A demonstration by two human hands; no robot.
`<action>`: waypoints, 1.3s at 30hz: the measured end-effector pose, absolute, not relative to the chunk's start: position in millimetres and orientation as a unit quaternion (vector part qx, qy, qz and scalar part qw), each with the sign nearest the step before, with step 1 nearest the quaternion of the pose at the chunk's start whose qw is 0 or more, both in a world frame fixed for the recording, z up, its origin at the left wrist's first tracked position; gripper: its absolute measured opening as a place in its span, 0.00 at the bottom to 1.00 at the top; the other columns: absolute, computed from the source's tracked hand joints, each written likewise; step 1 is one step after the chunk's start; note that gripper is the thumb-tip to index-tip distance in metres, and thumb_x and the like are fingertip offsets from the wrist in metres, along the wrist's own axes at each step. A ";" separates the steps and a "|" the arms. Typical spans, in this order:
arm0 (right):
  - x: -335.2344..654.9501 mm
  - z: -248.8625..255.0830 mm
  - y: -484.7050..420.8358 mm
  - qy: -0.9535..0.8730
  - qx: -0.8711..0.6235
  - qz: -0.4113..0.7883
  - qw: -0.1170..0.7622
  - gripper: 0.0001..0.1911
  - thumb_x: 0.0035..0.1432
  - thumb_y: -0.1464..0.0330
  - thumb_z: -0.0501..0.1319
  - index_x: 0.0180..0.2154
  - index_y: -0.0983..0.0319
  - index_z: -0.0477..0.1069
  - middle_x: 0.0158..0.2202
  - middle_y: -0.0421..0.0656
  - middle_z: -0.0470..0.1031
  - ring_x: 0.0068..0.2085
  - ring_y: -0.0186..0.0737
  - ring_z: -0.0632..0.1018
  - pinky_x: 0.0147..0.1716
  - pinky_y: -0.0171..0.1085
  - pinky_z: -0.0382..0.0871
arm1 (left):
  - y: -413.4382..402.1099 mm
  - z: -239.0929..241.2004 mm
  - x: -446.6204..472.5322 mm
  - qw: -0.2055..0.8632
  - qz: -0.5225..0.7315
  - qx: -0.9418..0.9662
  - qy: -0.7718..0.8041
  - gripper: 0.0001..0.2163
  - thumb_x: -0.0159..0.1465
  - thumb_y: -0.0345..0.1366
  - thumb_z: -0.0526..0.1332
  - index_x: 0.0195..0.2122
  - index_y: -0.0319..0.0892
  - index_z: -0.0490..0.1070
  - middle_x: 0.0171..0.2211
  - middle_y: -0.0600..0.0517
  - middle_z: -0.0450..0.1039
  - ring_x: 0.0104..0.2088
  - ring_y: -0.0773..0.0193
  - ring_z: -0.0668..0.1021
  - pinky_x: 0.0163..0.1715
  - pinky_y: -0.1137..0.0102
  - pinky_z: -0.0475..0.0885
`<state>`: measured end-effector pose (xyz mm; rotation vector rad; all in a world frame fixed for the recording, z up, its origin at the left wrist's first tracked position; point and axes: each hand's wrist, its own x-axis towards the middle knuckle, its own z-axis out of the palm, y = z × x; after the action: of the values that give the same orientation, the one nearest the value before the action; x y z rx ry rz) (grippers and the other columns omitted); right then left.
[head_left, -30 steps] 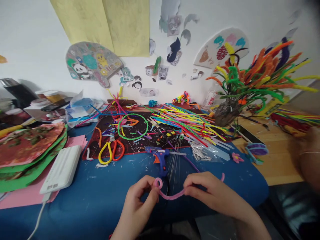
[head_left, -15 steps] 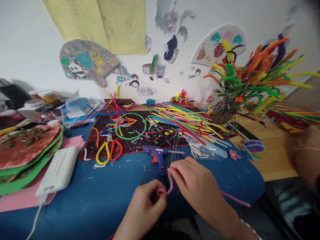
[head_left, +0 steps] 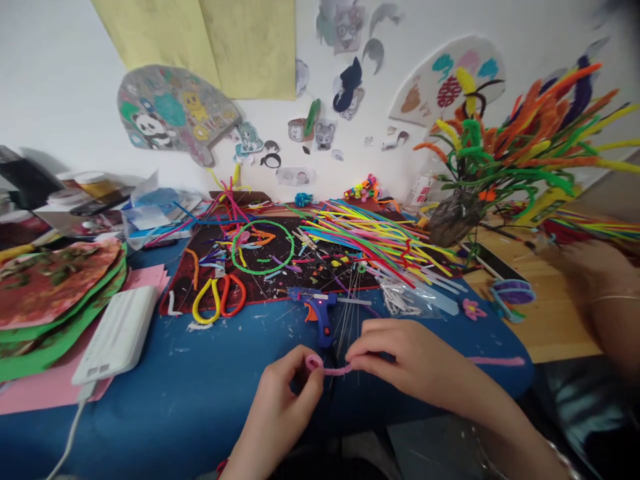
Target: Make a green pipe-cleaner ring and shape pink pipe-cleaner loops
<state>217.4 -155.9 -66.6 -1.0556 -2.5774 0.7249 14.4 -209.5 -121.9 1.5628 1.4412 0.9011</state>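
A pink pipe cleaner (head_left: 330,368) is stretched between my two hands above the near edge of the blue table cover (head_left: 200,393). My left hand (head_left: 283,403) pinches its coiled end between thumb and fingers. My right hand (head_left: 400,357) grips the stem a short way to the right, and the loose tail (head_left: 495,361) runs out past my wrist. A blue hot-glue gun (head_left: 317,310) lies just beyond my fingers.
Scissors (head_left: 220,300) with yellow and orange handles, a green pipe-cleaner ring (head_left: 263,247) and a heap of coloured pipe cleaners (head_left: 375,240) lie on a dark mat. A white power bank (head_left: 117,333) sits left. Another person's hand (head_left: 595,280) works at right, near a pipe-cleaner bouquet (head_left: 505,153).
My right hand swung the pipe cleaner's stem up over the coil, then back down level to the right. The left hand kept its pinch on the coil. The tail now lies flat at right.
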 end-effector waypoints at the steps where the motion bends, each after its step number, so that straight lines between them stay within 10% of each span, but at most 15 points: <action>1: 217.2 -65.6 -154.5 -0.894 -0.342 0.263 0.124 0.07 0.62 0.70 0.60 0.37 0.55 0.77 0.33 0.35 0.76 0.35 0.31 0.76 0.34 0.30 0.65 | -209.5 -122.2 14.2 0.407 0.362 0.617 0.568 0.09 0.64 0.38 0.53 0.28 0.41 0.65 0.23 0.56 0.63 0.25 0.68 0.66 0.27 0.76 0.61; 15: 202.9 -77.1 -161.8 -0.948 -0.242 0.172 0.110 0.13 0.65 0.70 0.51 0.33 0.60 0.73 0.30 0.39 0.72 0.31 0.33 0.72 0.29 0.33 0.60 | -208.5 -122.8 9.7 0.475 0.408 0.568 0.534 0.12 0.64 0.40 0.55 0.25 0.41 0.64 0.20 0.57 0.59 0.21 0.70 0.62 0.22 0.77 0.59; 22: 200.4 -85.5 -163.2 -0.903 -0.229 0.261 0.253 0.08 0.65 0.73 0.53 0.39 0.62 0.71 0.34 0.41 0.75 0.36 0.32 0.74 0.37 0.32 0.66 | -206.4 -117.1 4.4 0.499 0.420 0.552 0.519 0.12 0.64 0.42 0.55 0.26 0.41 0.63 0.19 0.58 0.57 0.20 0.71 0.60 0.20 0.77 0.57; 39: 186.4 -94.2 -173.3 -0.887 -0.318 0.185 0.281 0.06 0.56 0.76 0.55 0.31 0.62 0.69 0.28 0.39 0.72 0.31 0.35 0.70 0.30 0.35 0.60 | -213.6 -119.7 3.2 0.373 0.441 0.605 0.549 0.10 0.64 0.37 0.55 0.27 0.40 0.69 0.22 0.56 0.66 0.24 0.69 0.69 0.27 0.77 0.64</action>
<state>186.4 -173.3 -94.2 -0.8510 -2.3761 0.4962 3.2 -213.6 -119.7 1.5496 1.4055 1.1302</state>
